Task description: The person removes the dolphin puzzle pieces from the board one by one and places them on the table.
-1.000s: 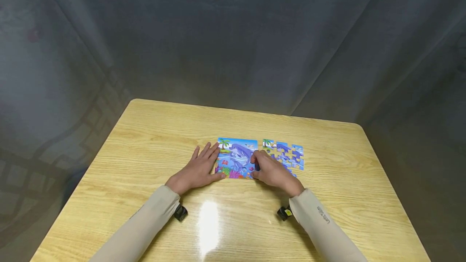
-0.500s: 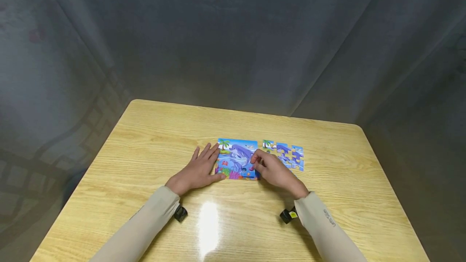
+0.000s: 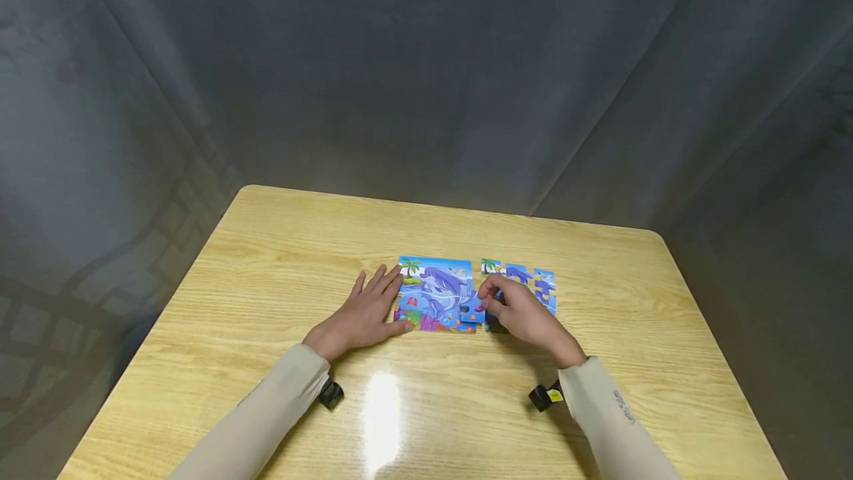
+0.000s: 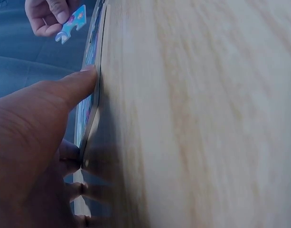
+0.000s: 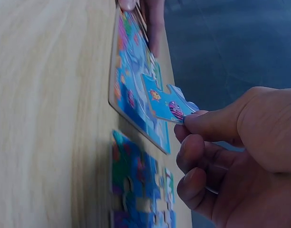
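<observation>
A dolphin picture board (image 3: 433,291) lies flat on the table. My left hand (image 3: 360,315) rests at its left side, fingers spread and straight, the thumb touching the near left edge. My right hand (image 3: 529,318) pinches a blue puzzle piece (image 5: 164,102) between thumb and forefinger. A striped fish and a small orange fish are printed on that piece. It is held above the board's right edge, tilted, as the right wrist view shows. Under and behind my right hand lies a group of puzzle pieces (image 3: 543,281) to the right of the board, partly hidden.
The light wooden table (image 3: 300,228) has rounded far corners. A dark grey curtain (image 3: 413,80) hangs behind it and along both sides. A bright light reflection lies on the table nearer the front.
My right hand has moved to the right with the puzzle piece, from over the board's lower right part to its right edge. My left hand has stayed in place.
</observation>
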{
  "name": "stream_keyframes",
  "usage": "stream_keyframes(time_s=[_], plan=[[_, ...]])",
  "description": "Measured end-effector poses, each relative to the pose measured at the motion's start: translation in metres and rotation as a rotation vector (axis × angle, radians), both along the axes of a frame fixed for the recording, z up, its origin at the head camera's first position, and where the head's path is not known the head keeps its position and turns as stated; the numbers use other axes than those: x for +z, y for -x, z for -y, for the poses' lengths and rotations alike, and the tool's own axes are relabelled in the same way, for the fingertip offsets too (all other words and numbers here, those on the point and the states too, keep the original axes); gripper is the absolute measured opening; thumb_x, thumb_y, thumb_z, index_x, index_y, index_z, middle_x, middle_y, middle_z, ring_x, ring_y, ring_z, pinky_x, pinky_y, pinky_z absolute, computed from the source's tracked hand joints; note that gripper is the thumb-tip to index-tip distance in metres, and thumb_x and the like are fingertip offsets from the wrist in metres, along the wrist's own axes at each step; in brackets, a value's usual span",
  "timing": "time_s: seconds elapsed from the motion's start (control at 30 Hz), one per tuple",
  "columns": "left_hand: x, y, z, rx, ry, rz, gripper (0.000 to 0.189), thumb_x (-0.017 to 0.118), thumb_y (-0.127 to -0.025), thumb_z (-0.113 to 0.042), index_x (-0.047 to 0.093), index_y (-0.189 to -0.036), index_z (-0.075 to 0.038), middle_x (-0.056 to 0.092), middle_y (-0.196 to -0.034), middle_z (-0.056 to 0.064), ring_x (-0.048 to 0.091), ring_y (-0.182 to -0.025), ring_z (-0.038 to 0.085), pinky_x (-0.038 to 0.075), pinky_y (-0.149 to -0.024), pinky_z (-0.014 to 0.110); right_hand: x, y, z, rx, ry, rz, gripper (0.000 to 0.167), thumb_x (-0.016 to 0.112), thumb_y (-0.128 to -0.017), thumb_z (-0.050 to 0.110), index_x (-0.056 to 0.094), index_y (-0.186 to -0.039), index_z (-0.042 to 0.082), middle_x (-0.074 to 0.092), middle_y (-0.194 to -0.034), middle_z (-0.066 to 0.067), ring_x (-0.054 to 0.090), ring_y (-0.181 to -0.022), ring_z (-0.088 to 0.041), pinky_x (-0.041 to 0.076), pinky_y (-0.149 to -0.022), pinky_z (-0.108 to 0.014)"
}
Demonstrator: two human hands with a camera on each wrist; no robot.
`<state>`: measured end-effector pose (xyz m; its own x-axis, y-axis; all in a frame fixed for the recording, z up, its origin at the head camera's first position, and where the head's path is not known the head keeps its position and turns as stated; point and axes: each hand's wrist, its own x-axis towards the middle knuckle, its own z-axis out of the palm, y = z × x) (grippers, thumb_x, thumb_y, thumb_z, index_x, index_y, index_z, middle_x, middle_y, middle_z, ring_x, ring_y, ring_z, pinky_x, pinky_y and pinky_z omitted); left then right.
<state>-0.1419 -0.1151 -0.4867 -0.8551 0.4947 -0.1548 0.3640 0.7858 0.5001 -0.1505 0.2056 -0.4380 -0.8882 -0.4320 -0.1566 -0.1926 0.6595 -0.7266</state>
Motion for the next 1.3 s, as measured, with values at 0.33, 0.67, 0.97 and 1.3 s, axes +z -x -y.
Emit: stream_keyframes(time_s=[0.33,0.67,0.97,1.3], plan=[[0.001,-0.001,0.001,-0.005,0.002,-0.005,0.097,0.060,-0.104,-0.060,0.018,-0.170,-0.002,0.009,-0.182,0.010,0.001,-0.170,0.038,-0.001,-0.134,0.067,0.006,0.001,-0.024,-0.033,-0.017,-0.036,0.007,0.057,-0.109,0.004,0.064,-0.109,0.005,0.070,-0.094,-0.013,0.046,-0.065,-0.012,0.041,-0.057,-0.025],[0.001,-0.001,0.000,-0.005,0.008,-0.002,0.097,0.060,-0.104,-0.059,0.019,-0.170,-0.002,0.009,-0.182,0.010,0.001,-0.170,0.038,0.000,-0.134,0.067,0.005,-0.005,-0.046,-0.062,-0.055,-0.026,0.007,0.057,-0.108,0.003,0.063,-0.108,0.005,0.065,-0.088,-0.014,0.045,-0.062,-0.011,0.041,-0.055,-0.025],[0.003,-0.001,0.000,-0.003,0.003,0.003,0.096,0.061,-0.104,-0.059,0.019,-0.170,-0.002,0.008,-0.182,0.010,0.000,-0.170,0.037,-0.001,-0.135,0.067,0.007,-0.008,-0.067,-0.089,-0.030,-0.045,0.006,0.059,-0.107,0.003,0.065,-0.107,0.002,0.071,-0.093,-0.012,0.046,-0.063,-0.009,0.042,-0.056,-0.025],[0.004,-0.001,0.000,-0.002,-0.006,0.005,0.096,0.062,-0.104,-0.056,0.019,-0.170,-0.001,0.009,-0.182,0.011,0.001,-0.170,0.038,-0.001,-0.135,0.067,0.012,-0.012,-0.088,-0.135,-0.026,-0.082,0.005,0.063,-0.105,0.002,0.067,-0.105,0.000,0.072,-0.094,-0.014,0.050,-0.061,-0.009,0.044,-0.056,-0.025]])
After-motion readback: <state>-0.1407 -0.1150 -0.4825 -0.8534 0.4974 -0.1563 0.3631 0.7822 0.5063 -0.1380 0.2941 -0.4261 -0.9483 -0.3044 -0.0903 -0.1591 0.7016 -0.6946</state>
